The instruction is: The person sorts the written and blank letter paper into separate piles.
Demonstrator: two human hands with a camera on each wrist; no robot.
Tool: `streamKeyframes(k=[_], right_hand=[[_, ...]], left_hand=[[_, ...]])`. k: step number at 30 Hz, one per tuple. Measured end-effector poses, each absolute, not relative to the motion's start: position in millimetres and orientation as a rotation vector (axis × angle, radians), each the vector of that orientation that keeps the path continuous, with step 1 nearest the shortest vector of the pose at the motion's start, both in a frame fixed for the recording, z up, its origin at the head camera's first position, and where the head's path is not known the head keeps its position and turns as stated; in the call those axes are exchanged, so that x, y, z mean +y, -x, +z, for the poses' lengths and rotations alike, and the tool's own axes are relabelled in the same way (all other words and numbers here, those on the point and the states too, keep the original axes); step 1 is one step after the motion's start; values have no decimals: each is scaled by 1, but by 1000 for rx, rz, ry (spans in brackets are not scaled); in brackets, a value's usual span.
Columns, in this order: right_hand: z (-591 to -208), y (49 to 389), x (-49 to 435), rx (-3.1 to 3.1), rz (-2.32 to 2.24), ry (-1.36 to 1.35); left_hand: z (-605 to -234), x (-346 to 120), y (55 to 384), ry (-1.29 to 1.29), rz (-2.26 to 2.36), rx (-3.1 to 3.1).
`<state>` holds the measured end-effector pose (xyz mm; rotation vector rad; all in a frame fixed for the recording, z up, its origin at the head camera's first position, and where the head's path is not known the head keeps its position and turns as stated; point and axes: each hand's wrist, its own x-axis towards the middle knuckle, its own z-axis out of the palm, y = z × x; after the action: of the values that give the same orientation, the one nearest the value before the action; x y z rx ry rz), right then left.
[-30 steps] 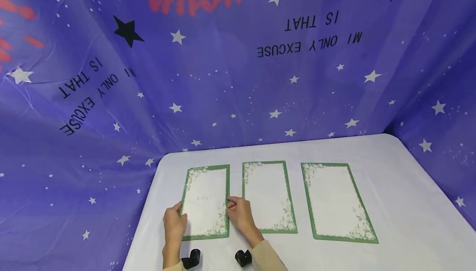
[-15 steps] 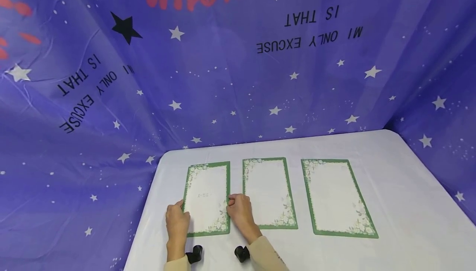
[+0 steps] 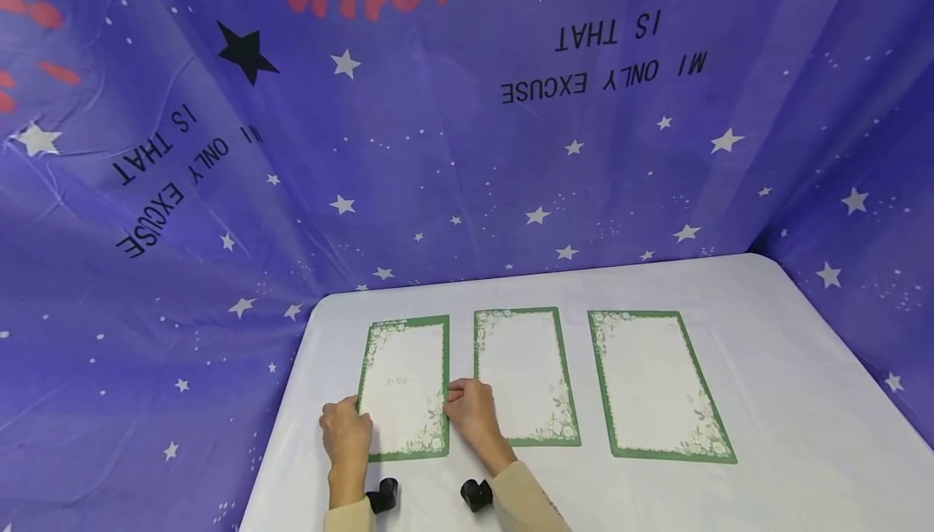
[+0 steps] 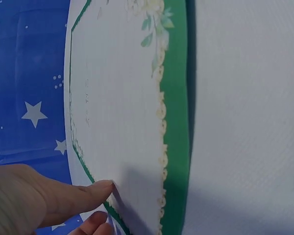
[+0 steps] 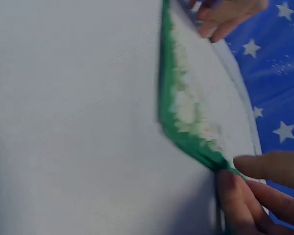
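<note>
The leftmost of three green-bordered floral sheets of stationery paper (image 3: 404, 353) lies between my hands, a line of faint handwriting at its middle. Doubled edges along its top suggest more than one layer. My left hand (image 3: 346, 437) pinches its left edge, thumb on top in the left wrist view and fingertips by the edge. On the opposite edge, my right hand (image 3: 473, 412) pinches the paper between thumb and fingers, as the right wrist view shows. That hand also covers the lower left part of the middle sheet (image 3: 518, 370).
Another matching sheet (image 3: 657, 386) lies farther right on the white-covered table (image 3: 759, 337). Black camera mounts (image 3: 477, 495) show by both wrists. Purple star-printed cloth (image 3: 438, 151) rises behind the table and at its sides.
The head view has tilted down and then shifted slightly. My left hand has come a little inward over the leftmost sheet's lower left part. The right hand keeps nearly the same hold.
</note>
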<state>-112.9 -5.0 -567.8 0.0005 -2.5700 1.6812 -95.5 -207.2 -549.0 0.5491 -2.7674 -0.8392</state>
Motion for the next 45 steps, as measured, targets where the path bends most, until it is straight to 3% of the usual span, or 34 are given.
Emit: streamKeyframes(k=[11,19,26,33,45], right_hand=[[-559,111,43,-2405,1985,-16],[-548,111,97,-2449,1625,268],[-541,97,131,-2592,1482,397],[-541,88,143,-2643,1560,551],[-553,89,140,-2563,1443,480]], left_hand=[[-543,-174,107,-577,-973,-2695],[-537,-115,114,-321,-1385,-2658],[-536,-76,108,-244,-1572,-2692],[-535,-59,105,-256,-1582,-2743],[-537,-57,107,-252,-1631,-2744]])
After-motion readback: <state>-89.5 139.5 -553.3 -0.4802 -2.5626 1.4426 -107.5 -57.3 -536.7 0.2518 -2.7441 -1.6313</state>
